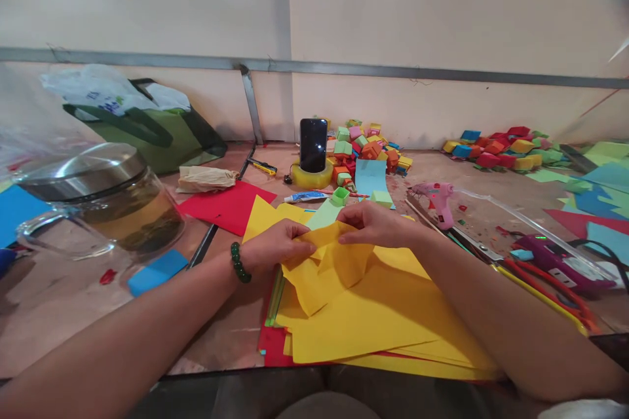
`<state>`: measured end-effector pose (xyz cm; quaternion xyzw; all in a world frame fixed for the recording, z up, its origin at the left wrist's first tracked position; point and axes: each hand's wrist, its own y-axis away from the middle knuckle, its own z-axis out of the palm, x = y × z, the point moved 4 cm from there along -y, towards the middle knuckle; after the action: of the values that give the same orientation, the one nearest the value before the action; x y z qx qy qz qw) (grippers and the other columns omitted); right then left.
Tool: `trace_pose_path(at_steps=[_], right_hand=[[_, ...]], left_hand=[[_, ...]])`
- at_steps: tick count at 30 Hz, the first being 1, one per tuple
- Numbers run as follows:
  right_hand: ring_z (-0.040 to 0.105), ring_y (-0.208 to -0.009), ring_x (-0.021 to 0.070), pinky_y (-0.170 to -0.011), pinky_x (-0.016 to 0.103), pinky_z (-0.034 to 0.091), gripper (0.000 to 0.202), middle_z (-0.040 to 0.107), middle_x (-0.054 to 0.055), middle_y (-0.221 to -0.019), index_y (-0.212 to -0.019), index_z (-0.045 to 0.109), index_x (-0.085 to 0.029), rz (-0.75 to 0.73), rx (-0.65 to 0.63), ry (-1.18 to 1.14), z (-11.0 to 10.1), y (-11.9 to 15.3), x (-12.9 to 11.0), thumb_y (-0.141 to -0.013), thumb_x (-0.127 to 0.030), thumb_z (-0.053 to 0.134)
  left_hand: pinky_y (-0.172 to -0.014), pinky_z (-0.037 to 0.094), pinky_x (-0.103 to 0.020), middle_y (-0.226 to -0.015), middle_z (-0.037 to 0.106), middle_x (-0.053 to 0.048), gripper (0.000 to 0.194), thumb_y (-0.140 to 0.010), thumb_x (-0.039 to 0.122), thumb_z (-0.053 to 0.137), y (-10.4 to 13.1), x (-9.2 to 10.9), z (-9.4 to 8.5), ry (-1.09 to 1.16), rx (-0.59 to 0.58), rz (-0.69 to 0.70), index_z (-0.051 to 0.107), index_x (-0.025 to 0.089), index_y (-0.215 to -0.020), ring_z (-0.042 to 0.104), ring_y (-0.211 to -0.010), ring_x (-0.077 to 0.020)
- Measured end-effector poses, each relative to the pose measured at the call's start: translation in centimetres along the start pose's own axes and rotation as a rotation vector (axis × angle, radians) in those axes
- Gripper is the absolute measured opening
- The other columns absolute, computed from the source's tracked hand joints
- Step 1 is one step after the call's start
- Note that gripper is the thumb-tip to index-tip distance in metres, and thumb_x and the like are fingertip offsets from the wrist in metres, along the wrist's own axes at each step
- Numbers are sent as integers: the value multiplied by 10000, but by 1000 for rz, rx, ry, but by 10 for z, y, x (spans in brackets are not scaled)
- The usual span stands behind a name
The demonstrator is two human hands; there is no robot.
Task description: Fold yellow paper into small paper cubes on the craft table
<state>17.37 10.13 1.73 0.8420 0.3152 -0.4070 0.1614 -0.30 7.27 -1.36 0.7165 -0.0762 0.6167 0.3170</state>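
Note:
A cut and folded piece of yellow paper (314,278) is held up between my two hands, above a stack of larger yellow sheets (393,314). My left hand (280,240), with a green bead bracelet (240,263) at the wrist, pinches its upper left edge. At its upper right, my right hand (368,226) grips the same piece between thumb and fingers. Just beyond the hands lie a pale green strip (325,215) and a small open green paper box (339,196).
A glass teapot (128,209) and green bag (167,137) stand left. Ahead are a phone (313,145) on a yellow tape roll (312,177) and piled paper cubes (368,147). Right are a pink glue gun (439,203), scissors (476,244) and a purple power strip (560,262).

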Motion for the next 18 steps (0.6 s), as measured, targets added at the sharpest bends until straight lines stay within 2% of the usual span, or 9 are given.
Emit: trace_pose_path(at_steps=[3,9,13,15,18], right_hand=[[379,-532,79,-476,208,282,212,460,-50,-573,-700,569,-169,1,20,-10,2,0,0,-702,-373,628],[463,-572,101,-508,219,334,227,542,-31,-620,-700,607,-163,63,-5,-63,12,-2,6,-647,-374,672],[481,-565,107,-497,218,340,243,559,-25,-611,-665,595,-158,119,9,-122,8,-5,16,-625,-383,676],[477,-561,102,-499,216,340,232,551,-29,-609,-658,591,-161,111,-10,-105,4,-5,15,-633,-378,666],[457,-547,92,-483,210,323,243,545,-35,-606,-675,613,-165,101,-18,-70,2,-5,10,-628,-392,683]], left_hand=[[-491,467,-206,-623,688,-2,130,-558,223,698,1,0,0,-22,95,23,659,152,-659,624,-533,-143],[-469,424,-188,-611,624,29,170,-565,195,657,3,2,5,-199,160,157,612,156,-725,575,-530,-121],[-444,419,-202,-585,614,40,306,-526,215,695,3,4,0,-124,183,74,550,178,-792,563,-480,-125],[-471,444,-217,-623,635,31,317,-501,210,714,2,5,-4,-72,182,30,538,178,-762,588,-505,-134],[-512,464,-223,-673,650,27,296,-491,204,724,1,7,-8,-59,175,36,559,170,-734,608,-555,-138]])
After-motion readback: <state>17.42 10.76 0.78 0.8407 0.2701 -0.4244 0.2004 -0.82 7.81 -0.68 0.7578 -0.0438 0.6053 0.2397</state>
